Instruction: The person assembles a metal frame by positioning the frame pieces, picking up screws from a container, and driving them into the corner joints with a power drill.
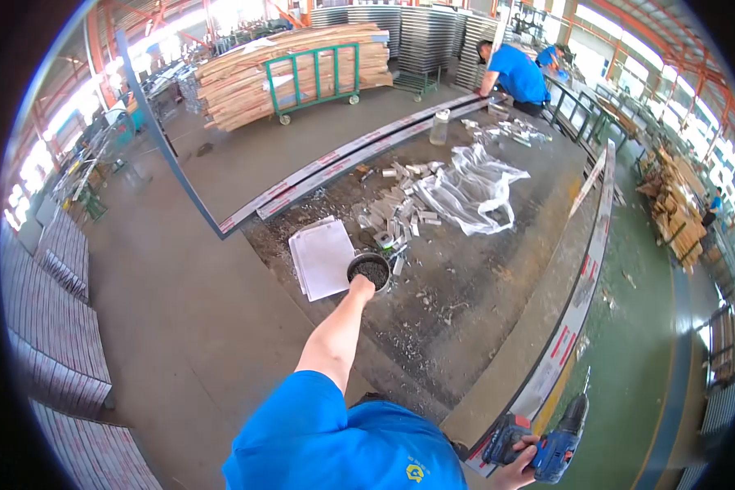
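Observation:
My left hand (362, 286) reaches over the near rim of a round dark bowl (385, 282), which is filled with small dark pieces that look like screws. Its fingers are curled down at the bowl, and whatever they hold is hidden. My right hand (518, 471) is closed around the handle of a blue cordless drill (557, 449), held low at the bench's right edge with its bit pointing up. Beside the bowl, to the left, lies a stack of white paper sheets (322, 257). Small metal offcuts (400, 204) are heaped just past the bowl.
Crumpled clear plastic film (474, 192) and a bottle (439, 128) are on the worktable (433, 343). Long metal profiles run along its far (335, 159) and right (576, 302) sides. A person in blue (518, 73) leans over the far end. A green cart (314, 77) of timber stands beyond.

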### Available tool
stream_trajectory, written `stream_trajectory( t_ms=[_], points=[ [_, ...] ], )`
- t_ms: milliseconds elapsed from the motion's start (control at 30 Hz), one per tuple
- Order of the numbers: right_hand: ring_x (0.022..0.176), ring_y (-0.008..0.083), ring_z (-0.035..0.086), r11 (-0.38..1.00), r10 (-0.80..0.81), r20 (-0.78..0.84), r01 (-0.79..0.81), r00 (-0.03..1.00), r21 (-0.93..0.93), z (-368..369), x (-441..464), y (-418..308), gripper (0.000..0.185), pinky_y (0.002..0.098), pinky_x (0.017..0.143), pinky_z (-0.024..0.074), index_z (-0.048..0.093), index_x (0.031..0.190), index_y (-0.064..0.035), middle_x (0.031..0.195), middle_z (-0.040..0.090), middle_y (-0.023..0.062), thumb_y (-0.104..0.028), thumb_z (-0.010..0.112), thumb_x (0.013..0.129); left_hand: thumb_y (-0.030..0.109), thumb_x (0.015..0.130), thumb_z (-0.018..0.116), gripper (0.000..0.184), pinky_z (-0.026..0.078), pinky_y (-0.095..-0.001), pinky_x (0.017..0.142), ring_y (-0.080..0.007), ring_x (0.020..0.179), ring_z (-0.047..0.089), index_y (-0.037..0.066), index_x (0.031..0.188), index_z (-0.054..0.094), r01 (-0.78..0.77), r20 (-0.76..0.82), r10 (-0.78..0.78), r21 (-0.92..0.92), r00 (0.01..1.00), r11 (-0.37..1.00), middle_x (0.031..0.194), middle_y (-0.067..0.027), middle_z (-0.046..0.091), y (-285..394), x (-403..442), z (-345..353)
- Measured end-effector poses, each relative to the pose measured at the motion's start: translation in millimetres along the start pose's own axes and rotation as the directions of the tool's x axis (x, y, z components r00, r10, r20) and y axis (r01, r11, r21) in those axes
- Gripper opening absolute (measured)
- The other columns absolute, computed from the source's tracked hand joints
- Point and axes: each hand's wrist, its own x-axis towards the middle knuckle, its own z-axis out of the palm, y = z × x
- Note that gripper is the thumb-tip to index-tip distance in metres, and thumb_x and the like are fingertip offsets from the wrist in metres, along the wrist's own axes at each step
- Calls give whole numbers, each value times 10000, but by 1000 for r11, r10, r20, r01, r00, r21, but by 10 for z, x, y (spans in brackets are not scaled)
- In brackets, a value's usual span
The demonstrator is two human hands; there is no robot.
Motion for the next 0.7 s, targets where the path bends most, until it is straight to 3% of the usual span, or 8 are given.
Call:
stream_trajectory(
  t_ms=[33,67,167,200,433,533,633,700],
  points=[
    [736,148,615,1000,-13,-37,13,999,18,-8,31,-14,160,283,647,506,682,1036,-37,902,657,39,-141,739,928,92,916,520,295,530,-502,962,-461,1121,659,-76,1077,700,-16,-27,15,-9,1000,1000,1166,-328,677,-46,34,79],
    [715,123,582,994,-105,23,104,994,22,41,75,-94,290,258,636,477,610,1116,17,949,665,58,-255,648,1024,92,916,520,295,530,-502,962,-461,1121,659,-76,1077,700,-15,-33,14,-15,999,1000,1166,-328,677,-13,23,48],
    [717,138,593,996,-75,13,75,997,38,7,34,-104,334,267,635,491,555,1239,1,930,668,64,-196,678,999,86,909,531,394,517,-496,1007,-448,1147,656,-23,1280,609,24,-83,-33,-101,996,995,1184,-313,679,100,-132,50],
    [742,139,517,1000,27,-13,-27,1000,-13,3,-35,-76,240,290,693,434,567,1085,12,922,605,63,-224,553,1043,88,920,521,363,527,-527,968,-471,1112,663,-45,1255,562,-27,-74,22,-67,997,997,1124,-347,681,126,-191,1],
    [743,120,571,1000,-2,65,3,998,-13,-44,-25,-65,189,296,718,470,595,1052,5,939,643,72,-177,541,1048,125,915,544,271,529,-495,940,-415,1066,687,37,1084,736,-321,-206,326,60,923,945,1086,-248,725,-83,-125,254],
    [734,119,576,1000,9,75,-8,997,-5,-71,-16,-61,178,298,708,476,598,1049,-1,921,644,74,-174,558,1034,110,896,582,246,527,-504,925,-415,1056,690,26,1070,733,-359,-206,364,62,908,931,1075,-254,724,-108,-124,289],
    [723,118,576,1000,-11,48,10,999,17,-24,6,-143,155,301,696,480,602,1040,-3,910,646,77,-152,558,1026,150,852,652,268,505,-492,973,-393,1100,673,6,1069,716,-282,-46,289,123,956,952,1090,-264,718,103,-229,160],
    [722,118,576,1000,4,76,-4,997,8,-30,17,-151,145,298,699,482,603,1042,-2,914,648,78,-134,547,1022,144,842,651,303,463,-507,1032,-418,1217,607,-9,1100,697,-448,-28,477,299,879,843,1200,-272,685,167,-318,148]
  ],
)
